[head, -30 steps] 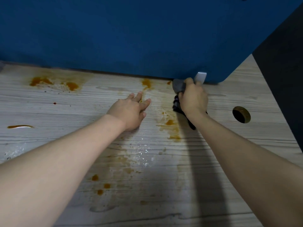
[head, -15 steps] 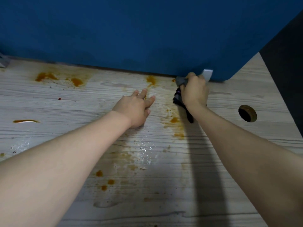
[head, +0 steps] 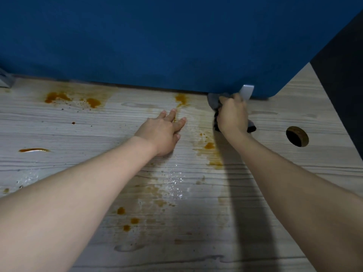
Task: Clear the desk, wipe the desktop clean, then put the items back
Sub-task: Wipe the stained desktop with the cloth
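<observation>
Orange-brown stains [head: 209,145] dot the pale wood-grain bench [head: 294,173] under my arms, and both of my hands are out on it. My right hand [head: 232,115] is closed around a dark grey cloth [head: 213,100], pressing it down at the far edge of the bench, right against the foot of the blue partition [head: 176,40]. Bits of the cloth stick out past my fingers toward the partition and on either side of my wrist. Just beyond my knuckles a small grey bracket [head: 247,91] stands where the partition meets the bench.

My left hand [head: 164,132] lies flat and open, palm down, fingers straight and pointing toward the partition, near the cloth but apart from it. A smeared stain runs between my two hands, and another blot [head: 181,99] sits just beyond my left fingertips.

More spills lie farther left: two patches [head: 92,102] near the partition and a long streak [head: 34,150] by my left forearm. Three small drops [head: 127,219] and some wet, shiny specks [head: 176,185] sit closer to me, between my forearms. A round hole [head: 297,136] is cut in the bench to the right of my right hand. Another grey bracket [head: 5,80] shows at the far left edge.
</observation>
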Demonstrator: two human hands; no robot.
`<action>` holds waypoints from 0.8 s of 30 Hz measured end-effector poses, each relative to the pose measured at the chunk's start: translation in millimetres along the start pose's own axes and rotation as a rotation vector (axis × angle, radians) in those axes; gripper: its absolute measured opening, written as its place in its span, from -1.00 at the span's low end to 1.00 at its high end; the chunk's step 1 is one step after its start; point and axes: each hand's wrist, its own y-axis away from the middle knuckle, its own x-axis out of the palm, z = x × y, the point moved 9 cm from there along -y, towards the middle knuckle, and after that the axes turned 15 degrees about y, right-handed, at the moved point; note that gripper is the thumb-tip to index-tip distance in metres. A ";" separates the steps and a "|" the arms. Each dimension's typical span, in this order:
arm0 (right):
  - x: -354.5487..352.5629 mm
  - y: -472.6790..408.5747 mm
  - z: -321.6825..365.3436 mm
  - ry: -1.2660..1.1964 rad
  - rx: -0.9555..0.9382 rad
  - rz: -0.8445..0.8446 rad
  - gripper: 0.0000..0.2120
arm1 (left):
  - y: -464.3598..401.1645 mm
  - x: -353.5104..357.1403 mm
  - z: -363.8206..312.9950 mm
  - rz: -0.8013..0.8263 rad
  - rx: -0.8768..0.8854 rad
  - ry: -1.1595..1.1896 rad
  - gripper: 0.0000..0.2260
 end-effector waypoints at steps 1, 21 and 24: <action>0.0 1.1 10.5 -0.026 0.021 0.014 -0.75 | -0.2 0.2 0.8 -0.003 0.001 -0.005 -0.52; 3.1 -1.1 26.1 -0.025 -0.117 -0.024 -0.66 | 0.0 3.1 0.7 -0.002 -0.012 -0.013 -0.52; 3.9 0.4 18.8 -0.022 -0.337 0.025 -0.62 | 1.0 1.4 -0.1 -0.006 -0.013 -0.005 -0.52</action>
